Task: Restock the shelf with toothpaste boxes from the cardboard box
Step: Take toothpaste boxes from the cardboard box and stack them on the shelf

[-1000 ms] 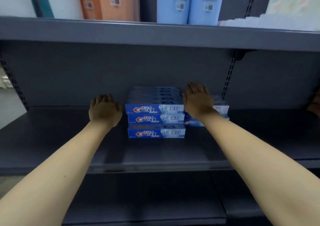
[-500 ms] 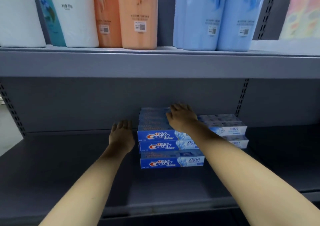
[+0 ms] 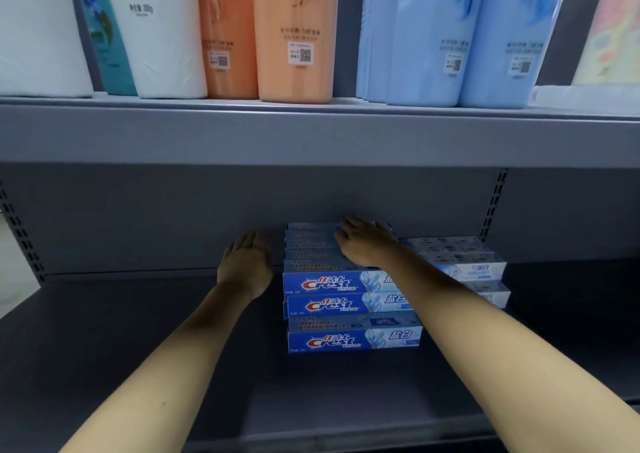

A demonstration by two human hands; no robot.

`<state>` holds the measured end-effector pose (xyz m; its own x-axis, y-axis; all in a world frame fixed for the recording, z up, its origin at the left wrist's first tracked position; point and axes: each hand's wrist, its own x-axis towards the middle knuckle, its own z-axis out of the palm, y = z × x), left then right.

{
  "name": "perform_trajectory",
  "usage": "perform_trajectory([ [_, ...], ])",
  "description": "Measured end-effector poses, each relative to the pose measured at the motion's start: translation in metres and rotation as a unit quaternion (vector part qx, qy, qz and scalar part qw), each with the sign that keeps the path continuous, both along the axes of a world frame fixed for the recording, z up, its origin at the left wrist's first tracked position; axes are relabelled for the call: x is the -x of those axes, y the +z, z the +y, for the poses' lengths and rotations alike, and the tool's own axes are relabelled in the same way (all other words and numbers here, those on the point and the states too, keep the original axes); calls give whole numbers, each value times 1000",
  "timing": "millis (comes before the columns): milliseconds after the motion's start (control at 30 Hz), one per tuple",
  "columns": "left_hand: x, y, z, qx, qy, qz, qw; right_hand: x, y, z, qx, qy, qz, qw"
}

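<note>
Blue Crest toothpaste boxes lie stacked three high on the dark grey shelf, with several rows reaching back to the wall. My right hand rests flat on top of the stack near the back. My left hand sits with straight fingers against the stack's left side. A lower stack of paler toothpaste boxes lies just to the right, partly hidden by my right forearm. The cardboard box is out of view.
The upper shelf carries white paper rolls, orange bottles and light blue packs. Slotted uprights run down the back wall at the left and the right.
The view has tilted upward, showing more of the upper shelf. My right hand has slid from the stack's right side onto its top; my left hand stays against the stack's left side.
</note>
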<state>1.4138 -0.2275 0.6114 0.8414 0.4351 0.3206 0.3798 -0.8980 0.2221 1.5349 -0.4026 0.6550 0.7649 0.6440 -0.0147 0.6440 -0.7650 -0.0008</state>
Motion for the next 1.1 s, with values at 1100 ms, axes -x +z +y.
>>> perform_trajectory([
  [1100, -24, -25, -26, 622, -150, -143, 755, 41, -3, 43, 39, 67, 16, 997],
])
